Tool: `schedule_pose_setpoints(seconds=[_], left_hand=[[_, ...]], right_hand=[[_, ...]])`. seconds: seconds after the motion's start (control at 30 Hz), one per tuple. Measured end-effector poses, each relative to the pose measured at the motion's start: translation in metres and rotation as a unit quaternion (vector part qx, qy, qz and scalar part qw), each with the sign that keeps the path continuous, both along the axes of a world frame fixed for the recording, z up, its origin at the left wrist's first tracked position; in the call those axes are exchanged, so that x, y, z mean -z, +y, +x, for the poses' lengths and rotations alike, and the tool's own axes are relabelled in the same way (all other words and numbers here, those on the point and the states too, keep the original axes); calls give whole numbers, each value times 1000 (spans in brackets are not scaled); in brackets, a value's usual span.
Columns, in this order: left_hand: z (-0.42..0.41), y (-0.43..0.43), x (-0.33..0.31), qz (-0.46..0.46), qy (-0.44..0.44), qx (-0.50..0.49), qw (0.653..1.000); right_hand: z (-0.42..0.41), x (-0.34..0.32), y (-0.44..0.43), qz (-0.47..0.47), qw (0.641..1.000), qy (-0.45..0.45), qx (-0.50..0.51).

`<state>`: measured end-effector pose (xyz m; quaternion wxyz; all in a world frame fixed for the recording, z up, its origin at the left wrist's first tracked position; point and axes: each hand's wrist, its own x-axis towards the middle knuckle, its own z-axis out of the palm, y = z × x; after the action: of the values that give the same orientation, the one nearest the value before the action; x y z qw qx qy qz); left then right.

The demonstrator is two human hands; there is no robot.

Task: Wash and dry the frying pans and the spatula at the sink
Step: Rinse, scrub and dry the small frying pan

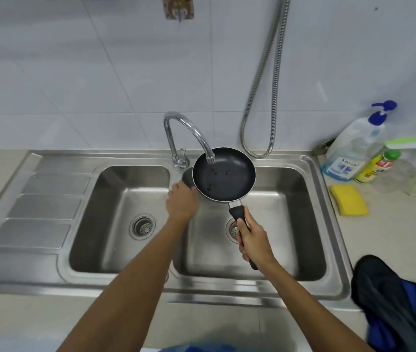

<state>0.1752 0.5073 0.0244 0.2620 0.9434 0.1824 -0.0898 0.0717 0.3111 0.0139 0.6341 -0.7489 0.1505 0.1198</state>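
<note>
Seen from a head-worn camera, a person's left forearm and right forearm are bare from the lower edge of the frame to the wrist. Both are lean and smooth in outline. The left hand and right hand are likewise uncovered, and the knuckles show on their backs. Between the arms a creased strip of blue fabric lies along the bottom edge. Too little of it shows to name the garment.

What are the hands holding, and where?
The right hand grips the frying pan by its black handle. The left hand is at its rim; hold unclear.
</note>
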Motion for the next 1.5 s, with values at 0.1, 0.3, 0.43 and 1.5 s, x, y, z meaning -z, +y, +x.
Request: schedule_pose_setpoints(seconds=[0.1, 0.3, 0.43, 1.5], left_hand=[[50, 18, -20, 87, -91, 70, 990], [99, 35, -18, 190, -64, 231, 952], [88, 34, -10, 175, -125, 203, 955], [22, 8, 25, 20, -84, 28, 996]], right_hand=[[10, 9, -8, -15, 1000, 15, 5], [9, 20, -16, -23, 999, 28, -3], [7, 26, -17, -31, 998, 51, -4], [2, 50, -14, 1, 993, 116, -27]])
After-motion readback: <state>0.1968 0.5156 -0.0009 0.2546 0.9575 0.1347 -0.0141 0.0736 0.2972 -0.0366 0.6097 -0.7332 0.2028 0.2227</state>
